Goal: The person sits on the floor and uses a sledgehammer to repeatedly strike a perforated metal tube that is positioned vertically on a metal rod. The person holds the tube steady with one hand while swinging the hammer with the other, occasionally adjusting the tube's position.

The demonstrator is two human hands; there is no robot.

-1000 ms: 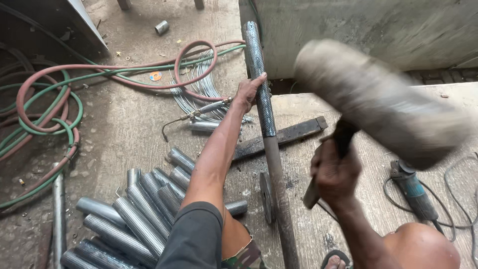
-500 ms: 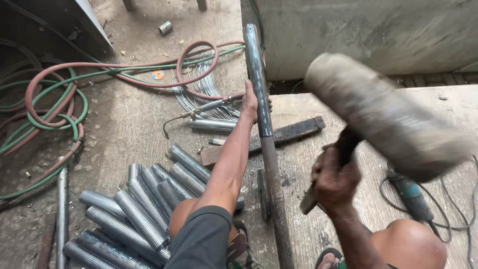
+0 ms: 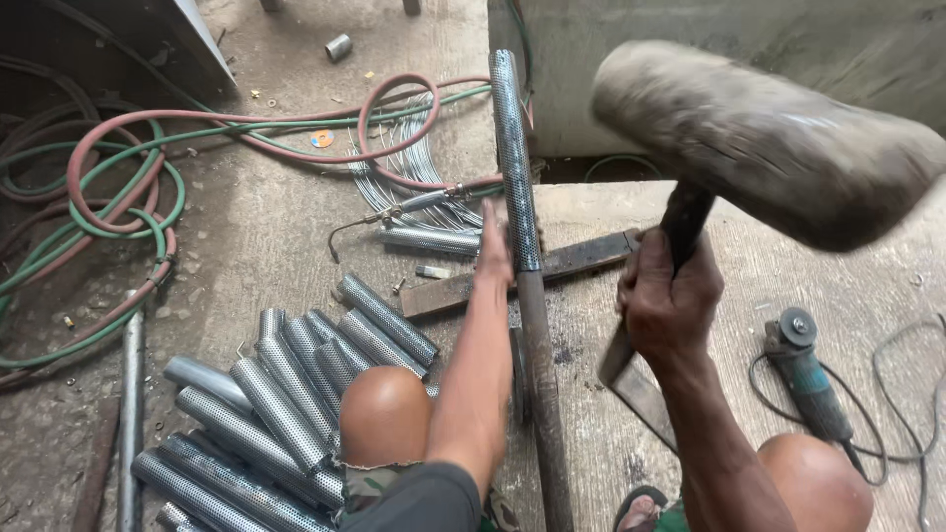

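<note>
My right hand [image 3: 670, 296] grips the wooden handle of a big heavy mallet [image 3: 769, 148], whose blurred grey head is raised close to the camera at upper right. My left hand [image 3: 495, 246] is stretched forward and holds a long perforated metal tube [image 3: 514, 158] that is slipped over a dark steel rod [image 3: 540, 394]. The rod runs from between my knees toward the wall and crosses a flat dark steel bar [image 3: 463, 288] lying on the concrete.
A pile of several perforated tubes [image 3: 286, 394] lies at lower left. Red and green hoses [image 3: 118, 187] coil on the left, with a cutting torch [image 3: 404, 209] and wire bundle behind. An angle grinder [image 3: 808, 379] with cable sits right. A concrete wall [image 3: 709, 39] stands ahead.
The mallet has stayed raised while shifting a little across the view. My left arm has straightened along the rod and the camera has come closer to the tube.
</note>
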